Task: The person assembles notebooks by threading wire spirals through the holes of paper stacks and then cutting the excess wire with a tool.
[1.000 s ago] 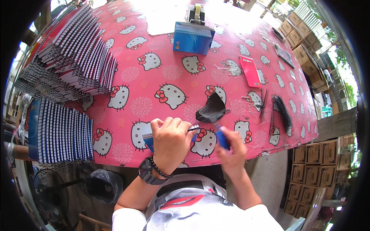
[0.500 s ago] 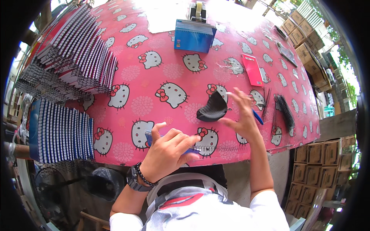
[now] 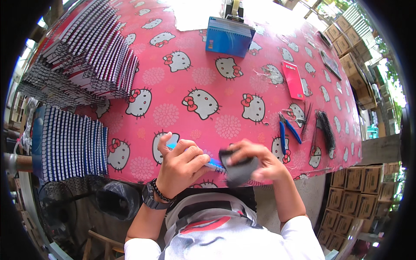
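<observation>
My left hand is closed round a small blue notebook, mostly hidden under the fingers, at the table's near edge. Its bound edge points right. A thin wire spiral shows to the right of it, partly covered. In my right hand is a black curved piece, pad-like and blurred by motion, held against the notebook's right end. Fingers lie over its top, with the thumb at its right side. Blue-handled pliers lie on the table right of my right hand, jaws pointing away.
Tall stacks of spiral notebooks fill the left side, with blue ones nearer me. A blue notebook stack stands far off before a tape dispenser. Rightward lie a pink cover and black wire spirals. Cartons stand beyond.
My right hand has picked up the black curved piece from the table and brought it nearer, to the notebook's end. The pliers are now uncovered. My left hand keeps its hold.
</observation>
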Tool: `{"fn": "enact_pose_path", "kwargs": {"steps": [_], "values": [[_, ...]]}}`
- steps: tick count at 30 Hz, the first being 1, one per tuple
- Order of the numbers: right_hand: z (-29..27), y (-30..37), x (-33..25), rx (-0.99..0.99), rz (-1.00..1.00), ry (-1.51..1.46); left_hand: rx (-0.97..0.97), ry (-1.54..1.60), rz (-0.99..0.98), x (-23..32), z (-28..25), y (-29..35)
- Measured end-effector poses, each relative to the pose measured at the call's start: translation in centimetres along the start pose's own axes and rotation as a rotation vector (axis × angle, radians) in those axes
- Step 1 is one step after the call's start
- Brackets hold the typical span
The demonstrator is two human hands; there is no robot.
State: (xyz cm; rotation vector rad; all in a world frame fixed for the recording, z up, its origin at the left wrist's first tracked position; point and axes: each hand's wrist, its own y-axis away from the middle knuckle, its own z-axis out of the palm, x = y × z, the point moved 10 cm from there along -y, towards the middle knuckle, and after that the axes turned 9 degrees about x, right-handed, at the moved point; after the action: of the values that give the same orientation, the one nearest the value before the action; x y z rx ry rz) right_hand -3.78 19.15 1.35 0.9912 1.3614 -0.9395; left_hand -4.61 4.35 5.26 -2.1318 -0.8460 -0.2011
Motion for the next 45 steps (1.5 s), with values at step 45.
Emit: {"fn": "enact_pose_path", "kwargs": {"steps": [45], "values": [[2.8,-5.3,-1.2,-0.050,-0.067,0.442,0.057,0.928,-0.516,-6.1,2.0,5.6]]}}
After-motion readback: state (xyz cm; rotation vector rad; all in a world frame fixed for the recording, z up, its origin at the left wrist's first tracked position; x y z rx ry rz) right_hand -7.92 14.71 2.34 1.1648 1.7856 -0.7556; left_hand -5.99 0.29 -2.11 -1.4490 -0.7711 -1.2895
